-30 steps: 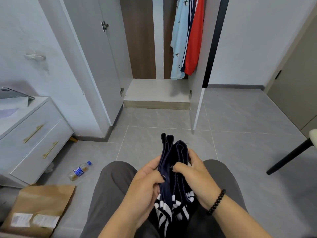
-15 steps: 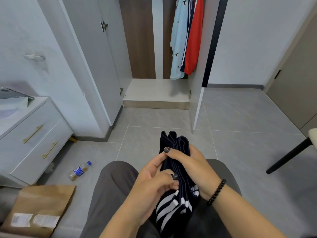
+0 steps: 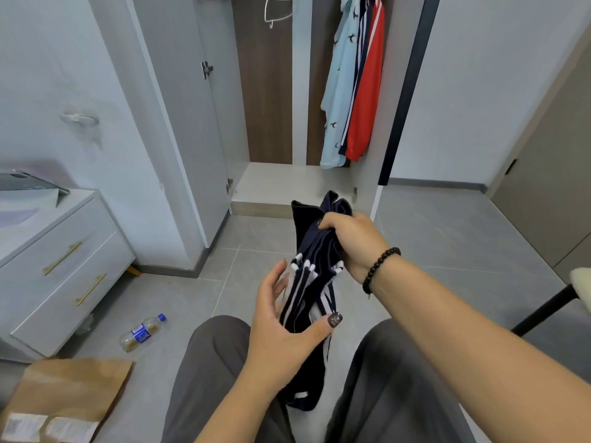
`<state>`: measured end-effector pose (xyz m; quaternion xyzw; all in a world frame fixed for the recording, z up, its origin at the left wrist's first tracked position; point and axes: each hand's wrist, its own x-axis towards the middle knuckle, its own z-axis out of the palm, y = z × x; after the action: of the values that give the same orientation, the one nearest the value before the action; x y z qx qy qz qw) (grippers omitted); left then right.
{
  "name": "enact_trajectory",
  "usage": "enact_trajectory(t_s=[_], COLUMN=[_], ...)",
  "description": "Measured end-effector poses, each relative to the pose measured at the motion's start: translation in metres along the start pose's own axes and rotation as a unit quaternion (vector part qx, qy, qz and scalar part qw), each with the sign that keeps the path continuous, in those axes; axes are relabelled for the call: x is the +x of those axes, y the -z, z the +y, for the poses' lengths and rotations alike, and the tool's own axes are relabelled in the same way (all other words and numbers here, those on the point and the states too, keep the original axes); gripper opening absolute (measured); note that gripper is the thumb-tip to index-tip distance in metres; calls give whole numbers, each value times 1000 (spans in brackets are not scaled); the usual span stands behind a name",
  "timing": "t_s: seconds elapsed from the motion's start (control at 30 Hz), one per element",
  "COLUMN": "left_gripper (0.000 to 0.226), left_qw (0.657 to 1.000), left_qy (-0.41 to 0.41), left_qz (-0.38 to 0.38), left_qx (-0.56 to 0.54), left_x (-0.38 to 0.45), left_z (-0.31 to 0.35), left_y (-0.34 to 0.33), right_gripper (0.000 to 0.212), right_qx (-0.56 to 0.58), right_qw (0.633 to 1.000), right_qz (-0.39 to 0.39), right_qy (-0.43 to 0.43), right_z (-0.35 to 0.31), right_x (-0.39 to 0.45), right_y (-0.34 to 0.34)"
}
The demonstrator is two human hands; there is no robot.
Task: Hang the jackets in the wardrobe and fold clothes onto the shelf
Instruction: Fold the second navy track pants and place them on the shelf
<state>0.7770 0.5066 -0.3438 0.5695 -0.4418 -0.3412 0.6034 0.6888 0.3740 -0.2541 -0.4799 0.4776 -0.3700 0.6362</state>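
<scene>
Both hands hold the navy striped garment [image 3: 315, 282] at centre frame: right hand [image 3: 355, 241] clenches its top, left hand [image 3: 281, 324] cradles it loosely, fingers spread.

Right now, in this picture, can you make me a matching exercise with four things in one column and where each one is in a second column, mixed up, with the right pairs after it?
Things
1. navy striped garment
2. red jacket
3. plastic bottle
4. beaded bracelet

Places
A. lying on the floor tiles near the white drawer unit
B. on the wrist of the right hand
C. hanging inside the open wardrobe
D. gripped at the top by the right hand, with the left hand against its lower part

Pairs: 1-D, 2-C, 3-A, 4-B
</scene>
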Motion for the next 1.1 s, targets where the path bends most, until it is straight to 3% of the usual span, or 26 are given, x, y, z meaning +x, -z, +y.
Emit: enact_trajectory(t_s=[0.1, 0.23, 0.3, 0.4, 0.53, 0.63, 0.73, 0.93, 1.03, 1.1], left_gripper=[103, 111, 97, 55, 46, 49, 46, 28, 27, 27], left_qw=[994, 983, 973, 963, 950, 938, 917, 886, 853, 830], left_qy=[-13, -29, -38, -91, -150, -192, -237, -194, -153, -127], left_qz=[49, 153, 203, 235, 220, 173, 80, -156, -262, -317], left_qx=[92, 101, 100, 99, 163, 232, 310, 392, 424, 440], left_x=[23, 67, 89, 118, 134, 121, 92, 20, -7, -19], left_z=[-1, -1, 5, 27, 68, 89, 88, 36, 5, -12], left_y=[-4, 6, 21, 54, 101, 112, 95, 14, -25, -45], right_gripper=[28, 30, 28, 33, 35, 17, 9, 18, 25, 18], right_qx=[15, 25, 47, 64, 40, -3, -67, -241, -336, -321], right_qw=[1000, 1000, 998, 997, 996, 996, 994, 968, 934, 932], right_qz=[0, -7, -19, -30, -21, -18, 8, 65, 60, 66], right_qy=[-9, 14, 24, 44, 79, 87, 90, -20, -107, -154], right_z=[-23, -57, -77, -109, -154, -168, -155, -55, 7, 44], right_x=[17, 31, 34, 37, 39, 37, 36, 20, 9, 3], right_y=[-30, -76, -96, -117, -123, -101, -61, 48, 93, 120])
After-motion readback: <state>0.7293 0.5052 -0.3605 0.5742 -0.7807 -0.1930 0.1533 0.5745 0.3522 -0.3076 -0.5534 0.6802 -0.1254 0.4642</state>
